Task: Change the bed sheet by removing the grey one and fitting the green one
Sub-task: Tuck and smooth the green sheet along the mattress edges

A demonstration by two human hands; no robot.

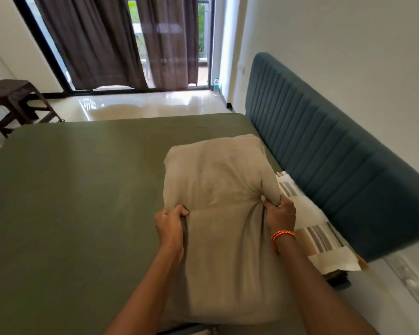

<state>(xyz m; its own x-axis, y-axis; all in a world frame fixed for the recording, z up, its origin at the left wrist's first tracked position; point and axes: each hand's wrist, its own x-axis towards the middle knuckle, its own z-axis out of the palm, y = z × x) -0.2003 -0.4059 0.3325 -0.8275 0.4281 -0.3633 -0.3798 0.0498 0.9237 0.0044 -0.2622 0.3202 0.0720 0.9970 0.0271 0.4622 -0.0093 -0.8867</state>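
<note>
The green sheet (pixel 82 189) lies smooth over the whole mattress. A beige pillow (pixel 218 189) lies on it near the headboard. My left hand (pixel 171 223) grips the pillow's left side, fingers curled into the fabric. My right hand (pixel 279 211), an orange band on its wrist, pinches a fold on the pillow's right side. The grey sheet is not in view.
A striped white and grey pillow (pixel 324 238) lies between the beige pillow and the teal padded headboard (pixel 336 153). A dark brown stool (pixel 15 100) stands on the glossy floor at the far left. Brown curtains (pixel 107 44) hang before the balcony door, and a bottle (pixel 216 84) stands beside it.
</note>
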